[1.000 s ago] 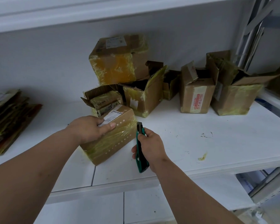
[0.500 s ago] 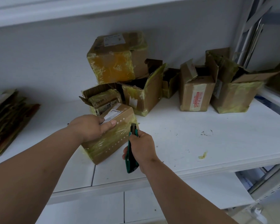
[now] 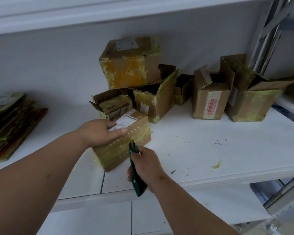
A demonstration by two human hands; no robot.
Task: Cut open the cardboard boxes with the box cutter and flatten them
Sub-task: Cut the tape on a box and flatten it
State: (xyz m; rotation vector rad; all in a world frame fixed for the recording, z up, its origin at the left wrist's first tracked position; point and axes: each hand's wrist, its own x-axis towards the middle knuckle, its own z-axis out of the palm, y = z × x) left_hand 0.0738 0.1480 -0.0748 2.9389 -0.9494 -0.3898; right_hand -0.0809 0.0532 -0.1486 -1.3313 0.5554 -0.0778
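A small sealed cardboard box (image 3: 126, 146), wrapped in yellowish tape with a white label on top, lies on the white shelf (image 3: 210, 150). My left hand (image 3: 100, 131) grips its top left end, thumb along the front face. My right hand (image 3: 146, 165) holds a green box cutter (image 3: 134, 168), its tip up against the box's taped front side. Behind stand more boxes: a sealed one (image 3: 127, 65) stacked on top, and several opened ones (image 3: 153, 102) around it.
A pile of flattened cardboard (image 3: 10, 122) lies at the shelf's left end. Two opened boxes (image 3: 210, 99) (image 3: 253, 100) stand at the right near a metal upright (image 3: 268, 31). Scraps of tape (image 3: 216, 165) dot the shelf. A lower shelf shows below.
My right hand has brought the cutter leftward until its tip meets the box's front side. My left hand stays on the box.
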